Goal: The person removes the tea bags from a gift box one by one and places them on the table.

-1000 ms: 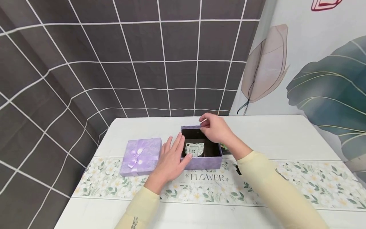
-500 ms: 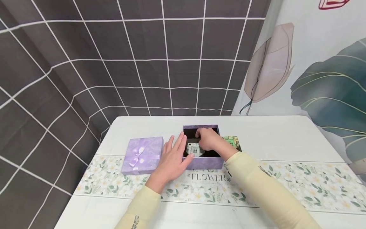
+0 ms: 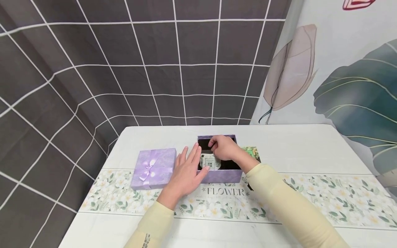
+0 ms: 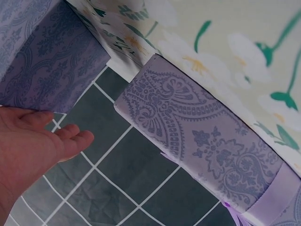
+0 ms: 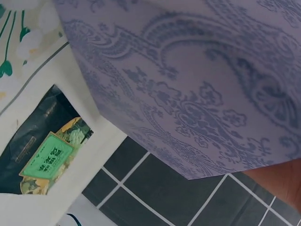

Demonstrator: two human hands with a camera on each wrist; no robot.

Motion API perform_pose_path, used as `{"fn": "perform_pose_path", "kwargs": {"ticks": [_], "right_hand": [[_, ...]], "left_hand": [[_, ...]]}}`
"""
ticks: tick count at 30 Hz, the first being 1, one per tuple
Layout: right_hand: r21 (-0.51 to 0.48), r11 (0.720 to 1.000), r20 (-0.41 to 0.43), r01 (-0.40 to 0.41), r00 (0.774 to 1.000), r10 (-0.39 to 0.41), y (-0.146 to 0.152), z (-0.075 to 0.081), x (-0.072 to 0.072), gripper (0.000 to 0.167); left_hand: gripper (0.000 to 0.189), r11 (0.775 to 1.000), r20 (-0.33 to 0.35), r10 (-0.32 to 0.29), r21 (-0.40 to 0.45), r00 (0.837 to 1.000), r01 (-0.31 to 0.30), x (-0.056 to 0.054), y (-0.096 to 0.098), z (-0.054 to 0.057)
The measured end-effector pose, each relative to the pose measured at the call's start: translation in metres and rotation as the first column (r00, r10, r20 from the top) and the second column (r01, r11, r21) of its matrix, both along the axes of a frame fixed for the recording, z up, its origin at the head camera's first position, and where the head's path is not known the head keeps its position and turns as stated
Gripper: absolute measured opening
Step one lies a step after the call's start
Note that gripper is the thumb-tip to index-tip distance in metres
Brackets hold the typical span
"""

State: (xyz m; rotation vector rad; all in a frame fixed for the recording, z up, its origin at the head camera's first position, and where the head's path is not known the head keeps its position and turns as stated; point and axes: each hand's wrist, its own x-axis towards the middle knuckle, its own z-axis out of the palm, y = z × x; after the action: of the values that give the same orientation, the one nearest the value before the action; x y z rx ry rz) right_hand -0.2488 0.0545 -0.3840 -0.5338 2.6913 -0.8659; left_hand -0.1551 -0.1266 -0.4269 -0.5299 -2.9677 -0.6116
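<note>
An uncovered purple box (image 3: 218, 177) with a dark inside stands on the table. In it, toward the front left, lies a small white floral packet (image 3: 210, 163) with a pale square label. My left hand (image 3: 185, 172) lies along the box's left wall, fingers straight, thumb by the front left corner. My right hand (image 3: 225, 148) reaches over the right wall into the box, fingers bent, close above and behind the packet. Its fingertips are partly hidden, and I cannot tell whether they pinch anything. In the right wrist view the box's patterned wall (image 5: 188, 94) covers most of the hand.
To the left lies the purple lid (image 3: 153, 168) with its ribbon bow. A dark packet with a green label (image 5: 47, 155) lies right of the box, partly behind my right forearm. A floral runner (image 3: 235, 206) crosses the white table; a dark checked curtain (image 3: 198, 79) hangs behind.
My right hand has come down from above the box's back right rim into the box, then slightly left. The packet inside has shifted a little. My left hand stays at the left wall.
</note>
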Motion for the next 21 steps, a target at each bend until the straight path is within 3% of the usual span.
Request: {"fn": "perform_pose_path", "kwargs": {"ticks": [4,8,15,21], "right_hand": [[-0.122,0.992,0.096,0.041,0.995,-0.030,0.001,0.001,0.001,0.027],[-0.122,0.991,0.143,0.051,0.989,-0.034,0.002,0.002,0.004,0.029],[-0.052,0.999,0.119,0.008,0.993,-0.002,0.004,0.004,0.009,0.029],[-0.131,0.990,0.074,0.050,0.996,-0.040,0.012,0.016,0.007,0.029]], "left_hand": [[0.077,1.000,-0.004,-0.001,-0.007,1.000,0.001,0.000,0.000,0.000],[0.076,1.000,-0.004,0.004,-0.009,1.000,-0.004,0.000,0.001,-0.001],[0.076,1.000,0.005,0.005,-0.016,1.000,-0.005,0.001,0.002,0.000],[0.076,1.000,0.009,0.006,-0.005,1.000,-0.006,0.001,0.002,0.002]]}}
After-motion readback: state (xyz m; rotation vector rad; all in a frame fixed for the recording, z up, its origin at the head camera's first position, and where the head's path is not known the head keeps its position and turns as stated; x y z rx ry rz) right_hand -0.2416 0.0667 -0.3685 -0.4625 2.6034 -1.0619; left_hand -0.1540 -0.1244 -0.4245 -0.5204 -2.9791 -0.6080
